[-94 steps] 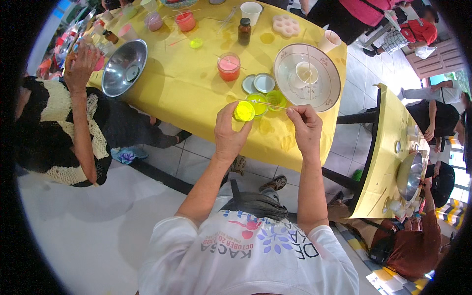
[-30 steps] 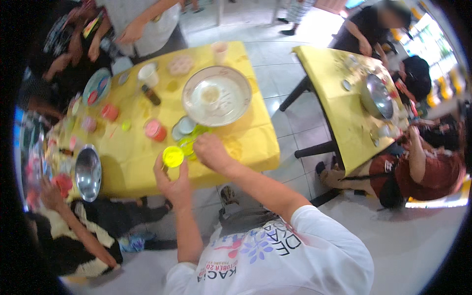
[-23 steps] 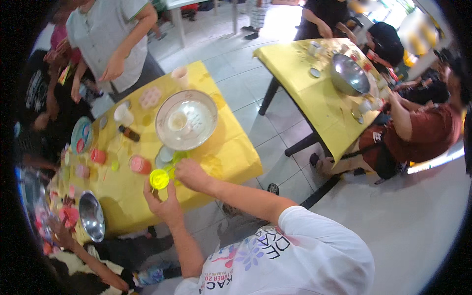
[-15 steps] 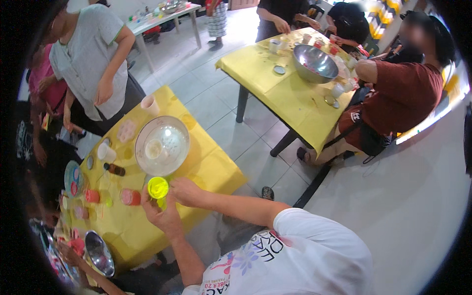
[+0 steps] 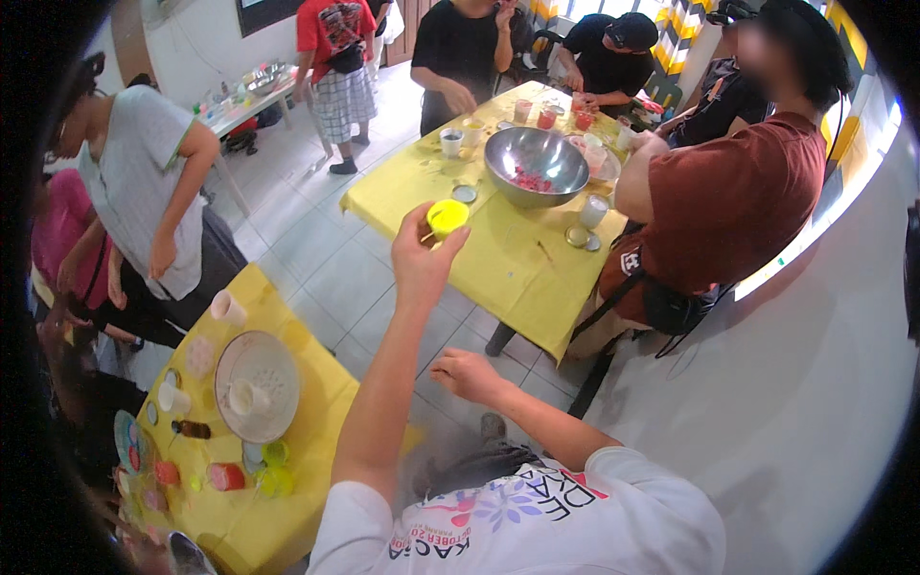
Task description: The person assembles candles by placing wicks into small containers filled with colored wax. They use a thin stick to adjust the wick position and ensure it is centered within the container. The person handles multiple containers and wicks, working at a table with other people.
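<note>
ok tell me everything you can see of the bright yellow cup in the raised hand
The cup is small, round and open-topped, with vivid, almost fluorescent yellow showing inside. Its wall looks smooth, perhaps plastic, but I can't tell whether the wall itself is coloured. Its mouth faces up toward the camera. The left hand holds it in the air, thumb and fingers around its sides, and it appears against the farther yellow-covered table.

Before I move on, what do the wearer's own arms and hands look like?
Left hand and right hand are ungloved; the forearms are bare, with no watch visible. Short white sleeves belong to a white shirt printed with purple leaves and dark lettering. Rings: too small to tell.
</note>
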The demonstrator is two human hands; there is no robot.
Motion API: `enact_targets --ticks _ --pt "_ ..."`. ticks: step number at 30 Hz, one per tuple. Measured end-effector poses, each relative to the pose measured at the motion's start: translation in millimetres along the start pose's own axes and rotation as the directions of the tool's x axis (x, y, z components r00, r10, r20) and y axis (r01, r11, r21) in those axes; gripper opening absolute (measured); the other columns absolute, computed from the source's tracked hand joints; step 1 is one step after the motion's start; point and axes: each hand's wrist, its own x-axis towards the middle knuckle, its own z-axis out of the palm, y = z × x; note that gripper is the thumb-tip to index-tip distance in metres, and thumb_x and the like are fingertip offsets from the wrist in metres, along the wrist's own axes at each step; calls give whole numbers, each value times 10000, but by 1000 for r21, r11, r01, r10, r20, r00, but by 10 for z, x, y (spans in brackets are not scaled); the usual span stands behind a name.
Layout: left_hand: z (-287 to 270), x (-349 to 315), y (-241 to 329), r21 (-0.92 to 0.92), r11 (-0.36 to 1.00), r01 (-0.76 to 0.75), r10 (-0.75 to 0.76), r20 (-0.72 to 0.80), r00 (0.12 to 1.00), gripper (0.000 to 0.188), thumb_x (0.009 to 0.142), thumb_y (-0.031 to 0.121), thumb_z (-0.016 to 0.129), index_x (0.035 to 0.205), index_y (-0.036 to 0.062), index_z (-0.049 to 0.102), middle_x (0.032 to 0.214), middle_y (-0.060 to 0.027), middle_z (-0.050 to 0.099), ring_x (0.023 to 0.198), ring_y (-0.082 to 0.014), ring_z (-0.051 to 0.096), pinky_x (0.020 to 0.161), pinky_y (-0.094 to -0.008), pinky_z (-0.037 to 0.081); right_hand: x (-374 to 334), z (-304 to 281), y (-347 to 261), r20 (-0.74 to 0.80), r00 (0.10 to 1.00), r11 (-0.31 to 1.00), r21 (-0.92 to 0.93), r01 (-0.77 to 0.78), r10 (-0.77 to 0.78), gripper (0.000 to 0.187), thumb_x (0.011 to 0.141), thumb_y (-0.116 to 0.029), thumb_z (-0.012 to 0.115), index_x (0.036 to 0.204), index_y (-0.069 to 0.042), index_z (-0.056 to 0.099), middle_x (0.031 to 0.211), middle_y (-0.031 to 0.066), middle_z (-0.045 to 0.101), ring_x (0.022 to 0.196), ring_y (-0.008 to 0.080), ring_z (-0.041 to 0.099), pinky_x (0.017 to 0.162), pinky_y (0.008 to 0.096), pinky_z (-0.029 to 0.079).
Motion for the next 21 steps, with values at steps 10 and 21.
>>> enact_targets --ticks 10,21 --pt "1554 1281 -827 -29 996 87 -82 151 985 548 718 104 776 1166 -43 494 986 -93 640 846 -132 618 749 -247 504 -34 -1042 597 -163 977 983 -97 -155 137 129 824 -157 629 889 -57 678 817 130 606 760 308 607 665 380 489" --pt "2316 2194 -1329 288 949 -128 106 91 990 553 620 221 819 1052 -27 582 946 -146 655 842 -222 643 763 -315 510 15 -1166 818 -284 950 991 36 -127 132 114 813 -140 639 859 -41 671 769 147 606 717 322 604 644 388 489"
